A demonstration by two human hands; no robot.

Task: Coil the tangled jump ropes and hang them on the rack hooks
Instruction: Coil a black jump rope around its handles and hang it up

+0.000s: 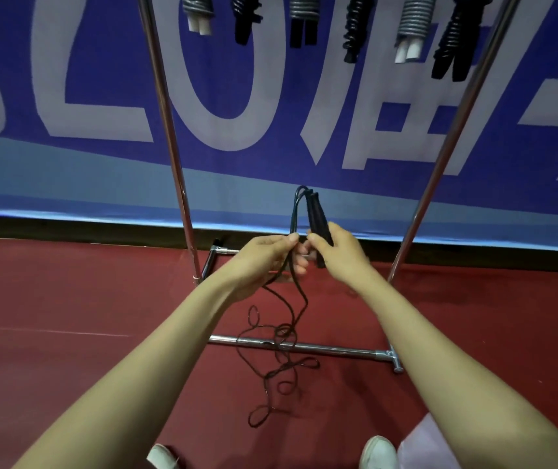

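Two black handles (316, 214) sat gripped in the right hand (342, 255) while the left hand (267, 258) pinched the rope (284, 331) beside them, its slack tangled on the floor (68, 299) across the rack's (175, 157) base bar, a light, limp cord, I'd judge, best gathered from the handles.

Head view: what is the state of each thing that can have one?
Black jump rope: uncoiled, handles upright, cord tangled on the floor.
Left hand: pinches the cord.
Right hand: grips the handles.
Rack: upright.
Hung ropes: coiled, hanging.
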